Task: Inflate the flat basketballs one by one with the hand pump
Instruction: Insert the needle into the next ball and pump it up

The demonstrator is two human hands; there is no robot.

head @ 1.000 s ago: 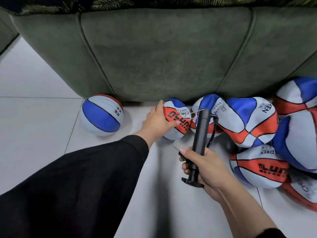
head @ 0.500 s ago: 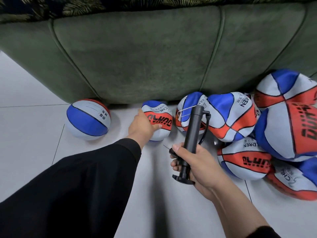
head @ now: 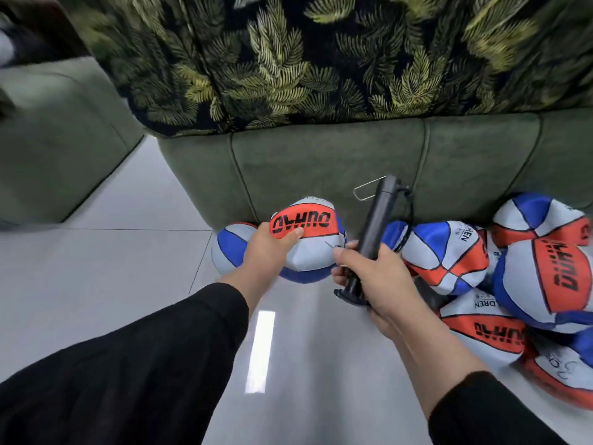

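My left hand grips a flat red, white and blue basketball and holds it off the floor in front of the sofa. My right hand grips the black hand pump, which stands tilted with its handle at the bottom and a thin wire clip and hose at its top. The pump is just right of the held ball. A round, inflated ball sits on the floor behind my left hand. Several flat balls lie piled at the right.
A green sofa base runs behind the balls, with a leaf-print cushion on top. A second green seat stands at the left. Pale floor tiles stretch left and toward me.
My left hand has lifted the flat ball off the floor and brought it toward the pump. The view has tilted upward, showing more of the sofa.
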